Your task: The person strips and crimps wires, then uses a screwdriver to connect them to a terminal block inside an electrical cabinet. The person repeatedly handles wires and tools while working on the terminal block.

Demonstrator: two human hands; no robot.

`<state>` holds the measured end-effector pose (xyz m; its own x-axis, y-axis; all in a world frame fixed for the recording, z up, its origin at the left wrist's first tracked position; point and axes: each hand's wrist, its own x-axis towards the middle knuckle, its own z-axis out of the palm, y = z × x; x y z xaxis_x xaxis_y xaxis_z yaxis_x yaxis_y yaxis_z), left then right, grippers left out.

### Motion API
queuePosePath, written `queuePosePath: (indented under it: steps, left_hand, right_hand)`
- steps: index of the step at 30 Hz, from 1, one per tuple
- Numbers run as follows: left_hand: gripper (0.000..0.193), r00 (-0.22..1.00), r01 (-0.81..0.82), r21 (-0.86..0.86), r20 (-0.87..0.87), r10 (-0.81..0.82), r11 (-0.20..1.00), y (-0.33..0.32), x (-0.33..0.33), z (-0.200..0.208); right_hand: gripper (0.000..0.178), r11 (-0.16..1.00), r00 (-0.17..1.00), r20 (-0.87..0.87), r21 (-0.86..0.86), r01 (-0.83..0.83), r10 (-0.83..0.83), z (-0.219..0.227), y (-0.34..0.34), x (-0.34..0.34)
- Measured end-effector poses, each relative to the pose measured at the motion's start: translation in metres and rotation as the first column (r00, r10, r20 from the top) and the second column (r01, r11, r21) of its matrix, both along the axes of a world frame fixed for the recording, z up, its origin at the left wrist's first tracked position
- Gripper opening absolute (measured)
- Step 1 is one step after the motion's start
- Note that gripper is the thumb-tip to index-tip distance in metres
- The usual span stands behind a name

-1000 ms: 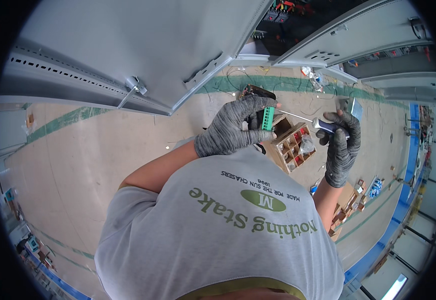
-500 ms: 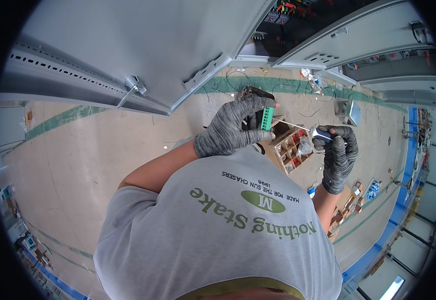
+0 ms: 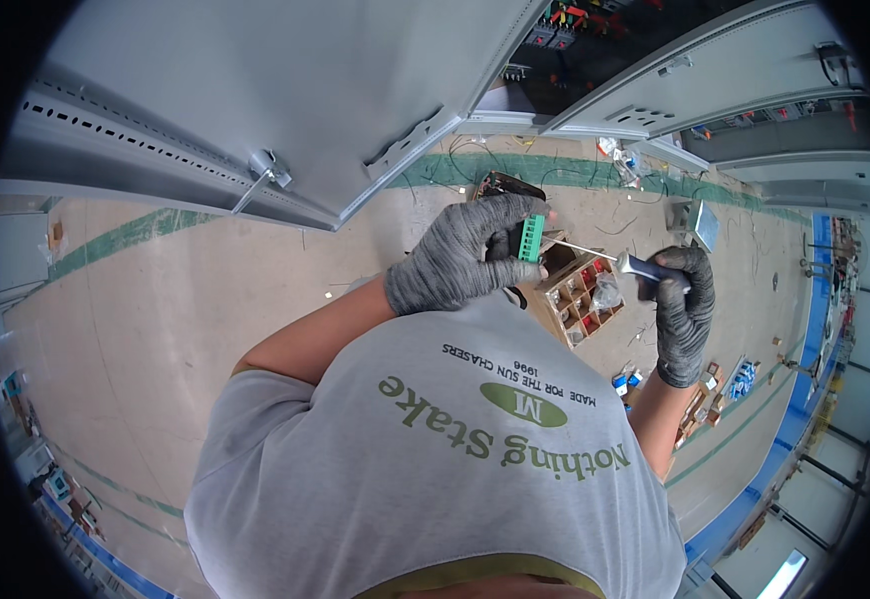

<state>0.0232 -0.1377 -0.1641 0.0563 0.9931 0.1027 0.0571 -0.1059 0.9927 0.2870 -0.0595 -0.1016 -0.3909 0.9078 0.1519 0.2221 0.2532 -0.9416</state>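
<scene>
My left hand (image 3: 460, 255), in a grey knit glove, is closed around a dark device with a green terminal block (image 3: 531, 239) on its side. The fingers and palm hide most of the device. In my gloved right hand (image 3: 683, 299) is the handle of a screwdriver (image 3: 645, 268), dark blue with a pale collar. Its thin metal shaft points left toward the green block. The tip reaches the block's right side, but I cannot tell whether it sits in a screw slot.
Beneath the hands stands a wooden box (image 3: 580, 299) with compartments of small parts. A large grey cabinet door (image 3: 255, 100) spans the upper left, beside an open cabinet (image 3: 615, 50) with wiring. A metal box (image 3: 700, 225) and cable scraps lie on the floor.
The fingers of my right hand have shifted on the screwdriver handle, and the hand and wrist have turned slightly. My left hand and the green terminal block are nearly still.
</scene>
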Motion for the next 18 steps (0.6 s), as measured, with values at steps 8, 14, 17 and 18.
queuePosePath:
  steps: [8,14,17,18]
  left_hand:
    - [0.057,0.999,-0.05,0.086,0.017,0.049,0.995,0.0,0.006,-0.004]
    - [0.06,0.999,-0.033,0.081,-0.025,0.035,0.996,0.001,0.006,-0.005]
    - [0.055,1.0,-0.013,0.022,0.013,0.013,1.0,-0.002,0.004,0.001]
    - [0.055,1.0,-0.017,0.03,0.02,0.017,0.999,-0.002,0.005,0.0]
  right_hand:
    - [0.073,0.998,0.987,0.154,-0.035,0.043,-0.037,-0.006,0.016,0.017]
    - [0.086,0.989,0.981,-0.187,-0.13,-0.067,0.042,0.002,0.012,-0.011]
    - [0.072,0.983,0.99,0.103,-0.149,0.107,-0.092,-0.015,0.018,0.023]
    - [0.069,0.981,0.981,0.136,-0.114,0.155,-0.139,-0.016,0.017,0.024]
